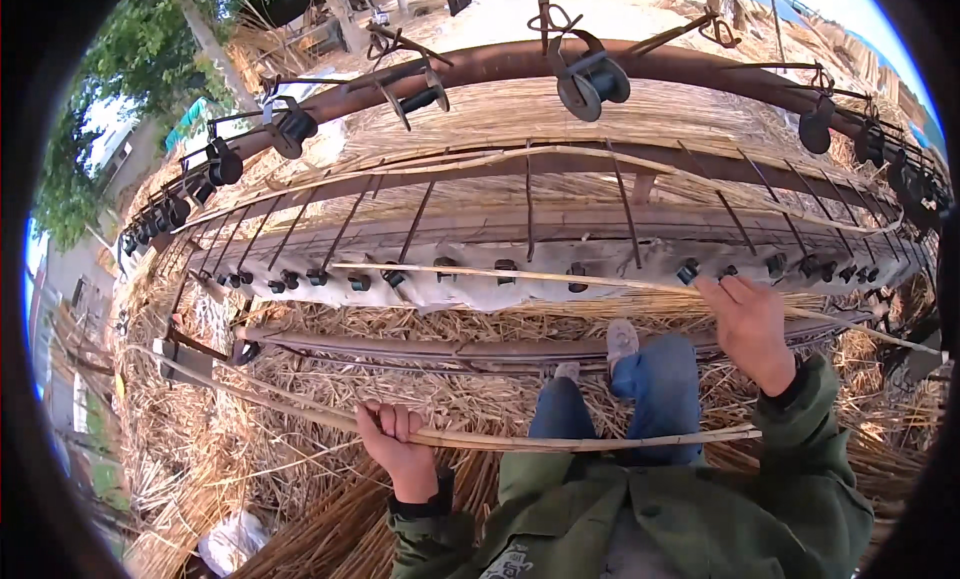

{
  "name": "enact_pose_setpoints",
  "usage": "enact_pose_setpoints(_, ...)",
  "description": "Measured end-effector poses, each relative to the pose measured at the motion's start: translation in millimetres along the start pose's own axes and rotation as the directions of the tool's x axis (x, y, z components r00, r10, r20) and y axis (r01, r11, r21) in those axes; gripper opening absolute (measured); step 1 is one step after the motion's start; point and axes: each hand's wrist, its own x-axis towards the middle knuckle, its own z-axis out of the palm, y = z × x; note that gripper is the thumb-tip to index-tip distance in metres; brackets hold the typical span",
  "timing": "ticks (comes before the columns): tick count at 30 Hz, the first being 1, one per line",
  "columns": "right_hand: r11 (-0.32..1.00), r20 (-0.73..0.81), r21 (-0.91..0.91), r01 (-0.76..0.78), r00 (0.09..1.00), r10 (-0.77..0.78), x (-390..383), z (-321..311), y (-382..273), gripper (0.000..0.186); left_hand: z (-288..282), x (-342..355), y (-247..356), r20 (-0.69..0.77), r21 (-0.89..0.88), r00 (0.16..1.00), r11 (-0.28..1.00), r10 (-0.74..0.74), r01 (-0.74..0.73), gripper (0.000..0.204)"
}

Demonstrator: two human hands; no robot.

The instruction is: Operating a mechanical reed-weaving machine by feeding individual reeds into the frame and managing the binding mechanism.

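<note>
My left hand [395, 444] is closed around a few long pale reed stalks [560, 444], which run across in front of my lap and out to the left. Farther forward on the right, my right hand [748, 324] is closed on a single reed stalk [520, 275]. That stalk slants across the front of a pale beam [430, 297]. The fingertips of my right hand are close beside a small dark spool [688, 270] on the beam. Whether they touch the spool is hidden. Thin metal rods [529, 214] stand in a row behind the beam.
A rusty pipe [480, 67] carrying hanging spools [592, 84] arches across the far side. Beyond the beam lies a layer of laid reeds [450, 119]. A lower bar [400, 347] crosses near my feet. Loose straw [230, 449] covers the ground, with reed bundles [330, 524] beside me.
</note>
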Motion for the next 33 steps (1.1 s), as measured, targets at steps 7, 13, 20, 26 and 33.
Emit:
enact_pose_setpoints(7,0.999,-0.104,0.025,-0.035,0.994,0.037,32.4,-5.2,14.0,0.038,2.8,-19.0,0.4,-0.055,-0.006,0.998,1.0,0.025,-0.025,0.026)
enact_pose_setpoints(13,0.967,-0.068,-0.212,-0.142,0.989,0.13,51.0,25.5,61.5,0.029,-0.3,-18.9,9.5,-0.079,0.02,0.994,0.997,0.07,-0.069,0.027)
enact_pose_setpoints(20,0.947,-0.09,-0.276,-0.164,0.985,0.145,78.4,60.9,159.4,0.016,16.7,-23.2,-8.1,0.067,-0.03,0.995,0.997,0.071,-0.069,0.025)
enact_pose_setpoints(26,0.95,-0.297,-0.208,-0.231,0.941,0.164,100.2,85.9,134.8,0.019,18.9,-47.9,13.2,-0.14,0.172,0.98,0.978,0.14,-0.115,0.044)
enact_pose_setpoints(33,0.868,-0.254,0.046,-0.495,0.834,0.49,14.4,25.4,129.9,0.03,47.8,-55.0,-1.2,-0.161,0.263,0.977,0.96,0.14,-0.095,0.038)
